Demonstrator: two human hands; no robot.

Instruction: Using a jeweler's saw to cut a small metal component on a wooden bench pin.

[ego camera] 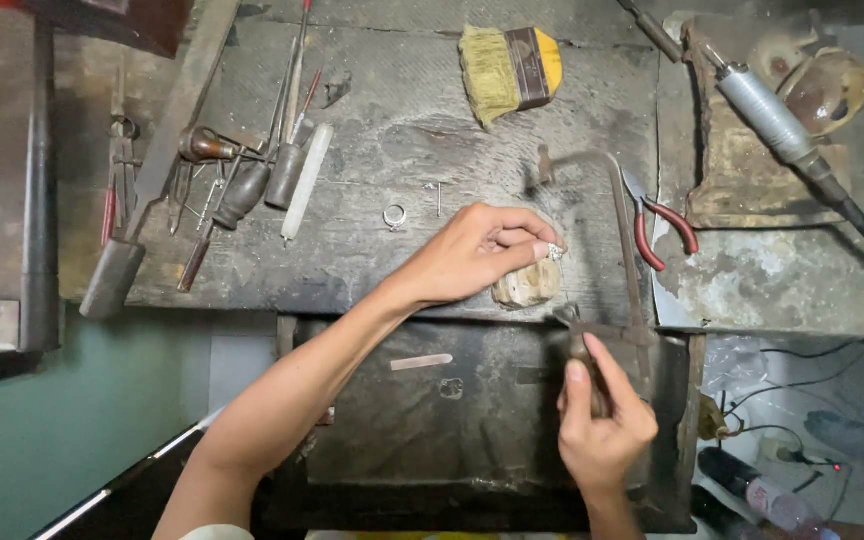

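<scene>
Worn workbench (pixel 402 150) edge, left hand (pixel 472 255) pinching ring (pixel 555 252) on peg (pixel 527 285), right hand (pixel 602 425) gripping saw frame (pixel 624 240)

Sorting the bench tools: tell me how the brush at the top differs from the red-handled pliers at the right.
The brush is broad, with pale yellow bristles, a dark band and a yellow handle end; the pliers are slim metal with two red grips. The brush lies crosswise at the bench's far edge; the pliers lie nearer the left hand, beside the saw frame. Neither is held; both rest on the worn bench.
</scene>
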